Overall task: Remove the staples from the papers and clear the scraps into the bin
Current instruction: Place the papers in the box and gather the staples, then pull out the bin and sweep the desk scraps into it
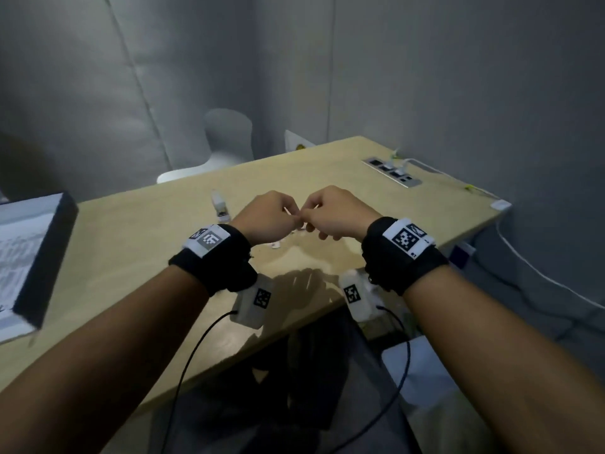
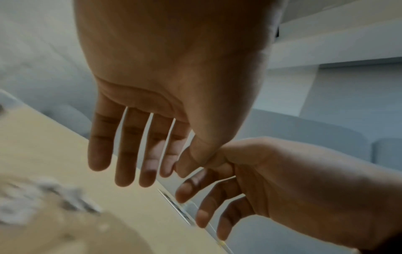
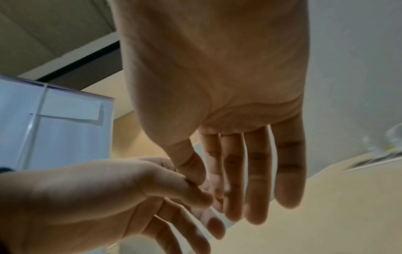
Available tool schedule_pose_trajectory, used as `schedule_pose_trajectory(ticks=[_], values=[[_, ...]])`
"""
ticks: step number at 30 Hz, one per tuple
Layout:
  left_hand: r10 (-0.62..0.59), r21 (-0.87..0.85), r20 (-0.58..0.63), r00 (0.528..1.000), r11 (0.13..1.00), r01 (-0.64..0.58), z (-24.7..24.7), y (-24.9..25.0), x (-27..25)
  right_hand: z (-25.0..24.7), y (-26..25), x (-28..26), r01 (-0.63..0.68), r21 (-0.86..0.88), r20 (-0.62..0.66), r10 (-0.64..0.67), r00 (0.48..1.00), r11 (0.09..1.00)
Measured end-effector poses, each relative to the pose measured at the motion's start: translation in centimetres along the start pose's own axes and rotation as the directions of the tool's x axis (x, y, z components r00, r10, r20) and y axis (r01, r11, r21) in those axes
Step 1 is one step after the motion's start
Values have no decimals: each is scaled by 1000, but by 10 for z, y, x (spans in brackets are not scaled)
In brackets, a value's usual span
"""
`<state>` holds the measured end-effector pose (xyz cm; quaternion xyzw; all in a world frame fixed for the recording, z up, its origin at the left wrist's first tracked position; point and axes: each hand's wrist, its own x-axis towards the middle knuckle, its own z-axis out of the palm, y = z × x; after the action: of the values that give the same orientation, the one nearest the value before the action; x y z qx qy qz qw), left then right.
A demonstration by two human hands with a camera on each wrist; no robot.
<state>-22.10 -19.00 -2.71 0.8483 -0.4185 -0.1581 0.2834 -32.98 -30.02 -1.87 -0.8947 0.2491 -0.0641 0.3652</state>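
From the head camera, the left hand (image 1: 266,217) and right hand (image 1: 330,213) meet thumb to thumb above the wooden table (image 1: 137,244), knuckles up and fingers curled under, with a thin pale sliver (image 1: 288,210) showing between them; what it is cannot be told. On the table just below the hands lie small white scraps (image 1: 275,245), and beyond the left hand stands a small white tool (image 1: 220,204), blurred. A dark-edged tray of printed papers (image 1: 23,257) sits at the table's left edge, and a socket strip (image 1: 391,172) is set in its far right corner.

The left wrist camera shows what the head view hides: the left hand's fingers (image 2: 125,154) hang nearly straight and spread, while its thumb presses against the right hand's (image 2: 293,180) thumb. Blurred white scraps (image 2: 41,201) lie on the table (image 2: 135,214) below.

The right wrist camera likewise shows the right hand's (image 3: 228,86) fingers long and loose, its thumb tip touching the left hand's (image 3: 97,197) thumb. Whether anything is pinched there cannot be told. Behind the left hand stands a white sheet (image 3: 65,128).
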Motion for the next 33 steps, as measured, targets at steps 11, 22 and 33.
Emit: schedule_pose_trajectory(ticks=[11,22,33], values=[[97,105,385,918,983,-148,190,157,37,-72,209,-68,-513,32,-60,514,856,858],[-92,351,737,669,899,-263,354,116,79,58,514,-66,-909,87,117,902,416,408],[222,306,559,799,840,-448,411,113,109,191,518,-84,-942,331,374,909,184,55]])
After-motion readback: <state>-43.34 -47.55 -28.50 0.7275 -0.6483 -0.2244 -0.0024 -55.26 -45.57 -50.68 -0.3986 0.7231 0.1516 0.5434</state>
